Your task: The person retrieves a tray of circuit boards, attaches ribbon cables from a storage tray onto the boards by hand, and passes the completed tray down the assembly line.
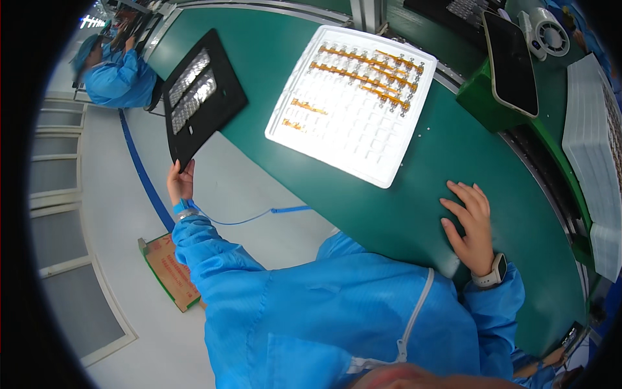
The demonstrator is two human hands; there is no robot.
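Observation:
At the bench's left edge, my left hand (181, 183) has its fingers closed on the near corner of a flat black tray (225, 97). The tray lies tilted and carries two rows of shiny silver pieces (193, 100). To its right a white plastic tray (389, 170) with small pockets sits on the green bench top. Rows of small orange-brown flexible strips (363, 76) with metal bits fill its far part, and a few shorter ones lie at its left. My right hand (472, 223) rests on the green surface near the tray's near right corner, fingers spread and holding nothing.
A phone (512, 65) leans on a green box (483, 94) at the far right, beside a small white fan (552, 37). Stacked white trays (586, 129) stand farther right. A cardboard box (170, 269) is on the floor. A blue cord (243, 223) runs from my left wrist. A co-worker (120, 81) sits far left.

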